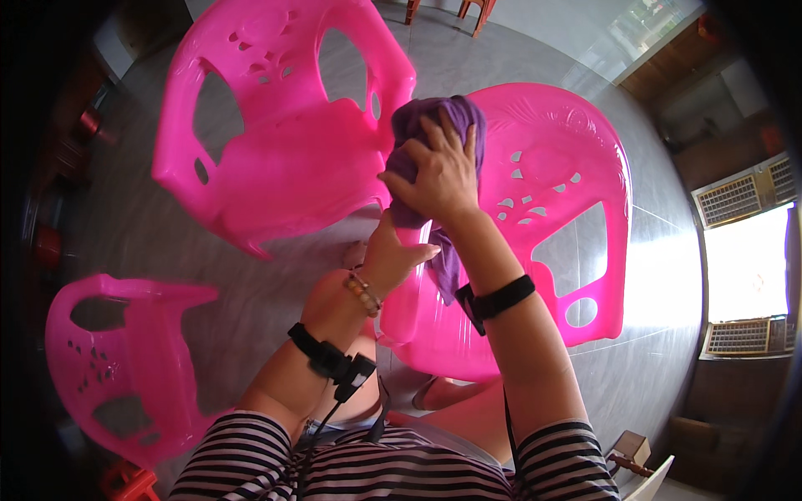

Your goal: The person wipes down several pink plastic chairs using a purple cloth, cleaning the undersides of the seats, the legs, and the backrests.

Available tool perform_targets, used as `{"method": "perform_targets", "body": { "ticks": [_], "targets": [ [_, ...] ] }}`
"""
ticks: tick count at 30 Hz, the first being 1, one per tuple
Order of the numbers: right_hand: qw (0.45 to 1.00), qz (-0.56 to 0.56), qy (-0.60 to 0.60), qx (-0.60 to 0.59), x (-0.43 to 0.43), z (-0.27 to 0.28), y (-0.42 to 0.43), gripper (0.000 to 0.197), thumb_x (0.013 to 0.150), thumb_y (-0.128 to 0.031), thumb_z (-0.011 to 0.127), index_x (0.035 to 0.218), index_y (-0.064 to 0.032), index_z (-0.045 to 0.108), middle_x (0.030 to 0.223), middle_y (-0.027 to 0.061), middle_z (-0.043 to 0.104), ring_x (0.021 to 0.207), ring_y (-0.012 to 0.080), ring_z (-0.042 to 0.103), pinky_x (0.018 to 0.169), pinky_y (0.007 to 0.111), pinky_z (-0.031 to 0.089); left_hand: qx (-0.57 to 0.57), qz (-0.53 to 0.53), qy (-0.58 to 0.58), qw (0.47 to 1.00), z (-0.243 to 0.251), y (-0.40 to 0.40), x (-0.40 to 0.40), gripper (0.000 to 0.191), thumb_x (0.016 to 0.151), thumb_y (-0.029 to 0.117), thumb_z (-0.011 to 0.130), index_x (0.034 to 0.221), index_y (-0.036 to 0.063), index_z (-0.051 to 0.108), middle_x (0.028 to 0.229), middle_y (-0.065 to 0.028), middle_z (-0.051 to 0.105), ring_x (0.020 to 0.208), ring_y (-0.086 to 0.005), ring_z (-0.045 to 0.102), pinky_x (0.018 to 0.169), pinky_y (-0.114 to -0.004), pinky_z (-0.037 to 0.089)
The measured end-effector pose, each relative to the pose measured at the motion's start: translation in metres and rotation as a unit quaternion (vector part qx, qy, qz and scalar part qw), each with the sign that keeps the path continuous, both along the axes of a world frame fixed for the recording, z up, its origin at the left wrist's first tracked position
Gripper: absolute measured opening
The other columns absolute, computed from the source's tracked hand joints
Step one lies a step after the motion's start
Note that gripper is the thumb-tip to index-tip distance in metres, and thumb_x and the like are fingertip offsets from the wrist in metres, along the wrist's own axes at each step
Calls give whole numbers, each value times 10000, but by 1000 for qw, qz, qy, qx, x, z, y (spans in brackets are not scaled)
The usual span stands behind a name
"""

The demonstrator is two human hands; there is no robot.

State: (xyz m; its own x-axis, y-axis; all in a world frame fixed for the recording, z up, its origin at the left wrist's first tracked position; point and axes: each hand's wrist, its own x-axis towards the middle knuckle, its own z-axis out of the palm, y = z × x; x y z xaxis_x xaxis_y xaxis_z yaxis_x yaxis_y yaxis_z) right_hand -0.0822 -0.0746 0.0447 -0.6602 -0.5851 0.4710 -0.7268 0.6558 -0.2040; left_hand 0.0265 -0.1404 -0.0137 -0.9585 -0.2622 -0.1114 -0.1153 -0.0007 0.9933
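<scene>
A pink plastic armchair (551, 188) stands right of centre, its pierced backrest towards the right. Over its near armrest lies a purple cloth (407, 125), one end hanging down beside the seat. My right hand (438, 169) presses flat on the cloth with fingers spread. Lower on the same armrest, my left hand (398, 253) is closed around it, thumb to the right; its fingertips are partly hidden behind the armrest and cloth. Touching or nearly touching this chair, a second pink armchair (301, 163) stands at the upper left.
A third pink armchair (156, 351) stands at the lower left, near a red plastic stool (135, 482). Red stool legs (479, 15) show at the top. Grey floor tiles (250, 288) lie between the chairs. A bright doorway (749, 263) is at the right, and wooden furniture (630, 448) at the lower right.
</scene>
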Motion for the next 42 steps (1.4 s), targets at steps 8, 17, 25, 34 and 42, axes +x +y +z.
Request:
{"method": "perform_targets", "body": {
  "ticks": [8, 17, 25, 34, 42],
  "targets": [
    [999, 37, -29, -5, 17, 6, 14, 436, 646, -438, 665, 994, -177, 643, 1342, 115, 369, 1297, 287, 253, 1066, 527, 91, 133, 24, 75, 988, 7, 20, 18, 610, 622, 38, 719, 1157, -15, 430, 1031, -83, 546, 944, -174, 537, 814, -301, 454],
    [997, 48, -22, 53, 28, 6, 25, 470, 628, -369, 693, 1060, -197, 626, 1338, 105, 371, 1284, 282, 277, 1059, 519, 145, 81, 147, 45, 985, -16, 88, 26, 514, 652, 109, 713, 1065, -42, 447, 988, -146, 557, 912, -226, 537, 808, -335, 426],
    [967, 244, -50, 48, 79, 16, 45, 532, 682, -434, 637, 1160, -217, 552, 1342, 103, 371, 1279, 265, 294, 1059, 543, 129, 170, -12, -18, 985, -5, 75, 116, 425, 749, 51, 672, 1087, 17, 416, 977, -42, 534, 813, -115, 554, 655, -235, 484],
    [991, 89, 69, -77, 7, 29, 20, 535, 748, -513, 567, 1196, -225, 515, 1287, 108, 433, 1243, 296, 339, 1032, 544, 181, 248, -68, -42, 965, 16, 59, 112, 306, 763, 90, 689, 963, 38, 464, 846, -25, 549, 799, -95, 544, 684, -233, 462],
    [967, -169, 24, -188, -88, 42, 49, 602, 790, -585, 459, 1229, -174, 485, 1358, 103, 361, 1304, 301, 229, 1035, 565, 139, 225, -74, -2, 972, 4, 60, 117, 421, 774, 115, 683, 1092, 44, 415, 930, -21, 530, 842, -105, 539, 718, -241, 468]
  ]
}}
